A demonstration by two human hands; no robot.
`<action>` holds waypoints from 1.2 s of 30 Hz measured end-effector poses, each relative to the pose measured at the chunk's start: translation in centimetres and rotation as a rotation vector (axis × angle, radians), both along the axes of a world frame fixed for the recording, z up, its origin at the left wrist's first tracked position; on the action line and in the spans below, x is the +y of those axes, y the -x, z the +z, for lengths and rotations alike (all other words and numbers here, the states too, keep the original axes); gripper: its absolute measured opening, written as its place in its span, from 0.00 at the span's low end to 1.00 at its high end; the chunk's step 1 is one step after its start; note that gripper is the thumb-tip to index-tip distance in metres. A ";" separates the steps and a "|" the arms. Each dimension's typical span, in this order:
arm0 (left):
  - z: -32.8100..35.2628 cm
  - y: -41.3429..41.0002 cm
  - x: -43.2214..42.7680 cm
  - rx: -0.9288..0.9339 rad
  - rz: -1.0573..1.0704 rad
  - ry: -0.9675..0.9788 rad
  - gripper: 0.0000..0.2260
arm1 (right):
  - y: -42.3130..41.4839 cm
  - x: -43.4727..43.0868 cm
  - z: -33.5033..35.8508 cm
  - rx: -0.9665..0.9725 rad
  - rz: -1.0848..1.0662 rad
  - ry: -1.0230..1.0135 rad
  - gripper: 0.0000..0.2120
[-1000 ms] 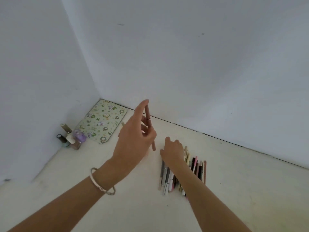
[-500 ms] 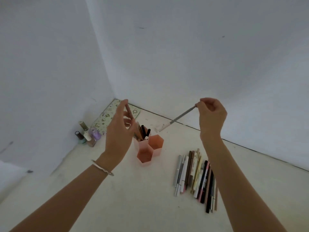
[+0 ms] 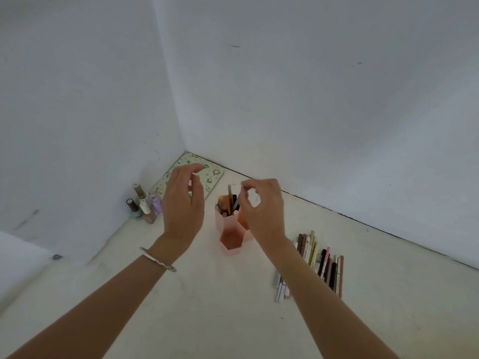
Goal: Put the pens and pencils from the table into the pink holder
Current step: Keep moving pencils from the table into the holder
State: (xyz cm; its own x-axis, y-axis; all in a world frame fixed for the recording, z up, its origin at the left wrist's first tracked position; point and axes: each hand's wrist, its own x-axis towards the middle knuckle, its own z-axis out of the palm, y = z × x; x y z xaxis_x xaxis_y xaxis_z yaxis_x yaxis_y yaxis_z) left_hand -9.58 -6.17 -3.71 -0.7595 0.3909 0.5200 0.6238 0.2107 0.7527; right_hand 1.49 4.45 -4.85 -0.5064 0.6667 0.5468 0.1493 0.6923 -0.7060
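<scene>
Nearby, bare table point(image 3: 207, 307) surrounds the pink holder point(image 3: 229, 229); left hand point(image 3: 181, 203) spread empty, right hand point(image 3: 261, 206) pinching a grey pen point(image 3: 236, 203) over its far, pen-filled cup.

Dim, soft, shadowless light; wide-angle bowing

Hidden, cropped and blurred parts

The right hand point(image 3: 261, 208) covers the right cell of the pink holder point(image 3: 229, 229), and its blurred fingertips point(image 3: 245, 186) make any grip on a pen unreadable. The right forearm point(image 3: 311, 275) hides the middle of the row of pens point(image 3: 324, 265). Both forearms run off the near edge. Nail polish bottle point(image 3: 141, 206) labels are too small to read.
</scene>
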 end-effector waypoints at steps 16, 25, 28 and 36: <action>-9.7 -15.2 7.9 -0.210 -0.382 1.001 0.09 | -13.0 7.9 0.8 0.013 -0.368 0.269 0.14; -10.5 -15.5 9.1 -0.351 -0.337 0.961 0.11 | -15.0 7.3 -3.3 -0.127 -0.359 0.355 0.12; -8.8 -14.4 9.4 -0.500 -0.347 0.676 0.20 | -13.9 6.7 -5.2 -0.433 -0.295 0.402 0.10; -2.2 -10.7 7.9 -0.425 -0.331 0.208 0.26 | -9.9 3.6 -10.0 -1.024 -0.209 0.100 0.09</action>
State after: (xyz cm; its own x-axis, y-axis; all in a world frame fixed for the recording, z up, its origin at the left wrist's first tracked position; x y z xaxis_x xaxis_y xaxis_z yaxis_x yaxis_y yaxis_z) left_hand 1.14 1.71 -5.95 -0.7046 0.7048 0.0823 0.3334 0.2264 0.9152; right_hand 11.39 8.09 -14.87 -0.5655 0.8128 -0.1398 0.8172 0.5294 -0.2276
